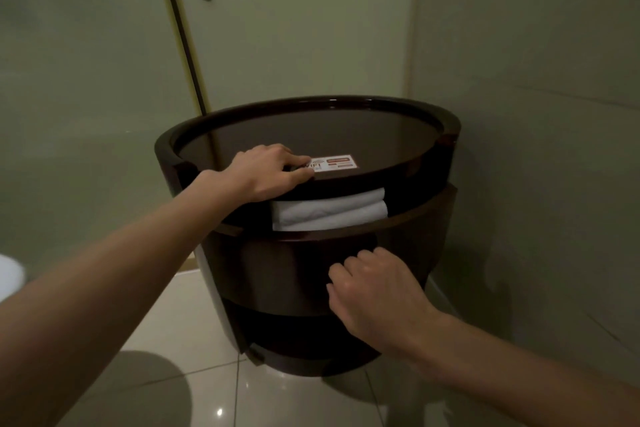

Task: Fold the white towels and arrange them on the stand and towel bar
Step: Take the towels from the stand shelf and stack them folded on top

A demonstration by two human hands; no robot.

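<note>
Two folded white towels (329, 210) were stacked on the upper shelf of the stand (166, 152), so that part was judged done; the towel bar was unseen. The rim was gripped by the left hand (266, 172); the right hand (374, 291) was held low, fingers loosely curled, empty

Two arms of the person, as the head camera recorded them. The left forearm (121, 270), which filled the lower left of the frame, was bare along its whole visible length, and the wrist bone stood out as a small bump. The left hand (266, 172), at centre, was bare and showed its back with smooth knuckles. The right forearm (519, 367), at lower right, was likewise bare up to the frame edge. The right hand (374, 291), bare, showed its knuckles as a row of rounded ridges. Fingernails were too dim to make out.
</note>
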